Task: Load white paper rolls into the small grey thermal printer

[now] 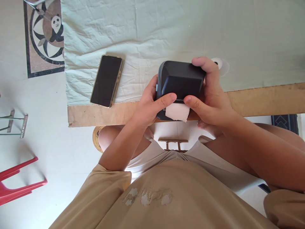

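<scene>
Both my hands grip a small black label printer [183,79] above the table's near edge. My left hand [152,103] wraps its left side, with the thumb lying on the lower front of the lid. On the other side, my right hand [212,95] holds the right edge, its thumb near the front and a finger over the far corner. From the printer's front slot hangs a short strip of white paper [177,112] with a torn end. A white paper roll or disc [220,66] lies on the cloth just past my right hand, partly hidden by it.
A smartphone [106,81] with a dark screen lies on the pale green tablecloth [100,28], left of the printer. The bare wooden table edge [262,97] runs along the front. Red stool legs [21,181] stand on the floor at left, near a panda floor design [47,38].
</scene>
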Action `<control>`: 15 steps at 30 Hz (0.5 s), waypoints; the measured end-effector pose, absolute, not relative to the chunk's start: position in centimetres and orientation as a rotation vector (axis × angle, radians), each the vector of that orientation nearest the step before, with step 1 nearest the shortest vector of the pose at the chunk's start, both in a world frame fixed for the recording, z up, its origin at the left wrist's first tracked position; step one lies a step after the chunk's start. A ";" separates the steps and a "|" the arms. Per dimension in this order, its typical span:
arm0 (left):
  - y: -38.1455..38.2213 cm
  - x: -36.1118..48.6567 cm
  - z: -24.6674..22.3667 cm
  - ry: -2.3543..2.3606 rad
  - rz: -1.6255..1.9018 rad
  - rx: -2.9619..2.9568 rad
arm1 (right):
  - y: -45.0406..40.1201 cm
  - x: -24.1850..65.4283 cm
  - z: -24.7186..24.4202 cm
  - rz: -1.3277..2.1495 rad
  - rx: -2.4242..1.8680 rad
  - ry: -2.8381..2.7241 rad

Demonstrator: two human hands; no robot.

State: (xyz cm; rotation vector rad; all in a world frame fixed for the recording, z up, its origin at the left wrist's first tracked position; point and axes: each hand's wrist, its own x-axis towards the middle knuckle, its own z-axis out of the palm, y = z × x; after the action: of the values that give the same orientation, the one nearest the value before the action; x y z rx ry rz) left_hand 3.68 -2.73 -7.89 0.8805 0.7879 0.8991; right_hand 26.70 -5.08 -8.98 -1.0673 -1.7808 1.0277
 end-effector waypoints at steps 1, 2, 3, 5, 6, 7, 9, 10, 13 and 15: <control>-2.6 3.6 -7.8 0.790 0.885 0.879 | -5.1 26.7 -9.0 1.036 -1.071 -1.764; -2.5 3.5 -7.8 0.794 0.886 0.877 | -5.1 26.6 -9.1 1.049 -1.076 -1.747; -2.4 3.4 -7.8 0.795 0.890 0.876 | -5.1 26.6 -9.2 1.063 -1.075 -1.737; -2.3 3.3 -7.8 0.791 0.886 0.881 | -5.1 26.5 -9.3 1.067 -1.061 -1.735; -2.3 3.3 -7.9 0.790 0.886 0.883 | -5.1 26.5 -9.4 1.048 -1.055 -1.736; -2.4 3.4 -8.0 0.792 0.891 0.882 | -5.0 26.5 -9.4 1.027 -1.056 -1.742; -2.6 3.7 -8.1 0.808 0.910 0.867 | -5.0 26.6 -9.4 1.002 -1.084 -1.756; -2.8 3.9 -8.1 0.822 0.934 0.854 | -5.0 26.6 -9.3 1.004 -1.103 -1.763; -3.3 4.8 -7.9 0.843 0.999 0.828 | -5.0 26.8 -9.1 1.003 -1.115 -1.768; -3.5 5.2 -7.6 0.839 1.026 0.839 | -5.0 26.8 -8.9 0.954 -1.107 -1.780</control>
State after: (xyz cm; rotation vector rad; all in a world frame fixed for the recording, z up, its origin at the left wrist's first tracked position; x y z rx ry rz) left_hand 5.23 -3.48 -7.64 0.8389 0.8395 1.0257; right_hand 26.78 -5.05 -8.94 -1.1071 -1.7804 0.9536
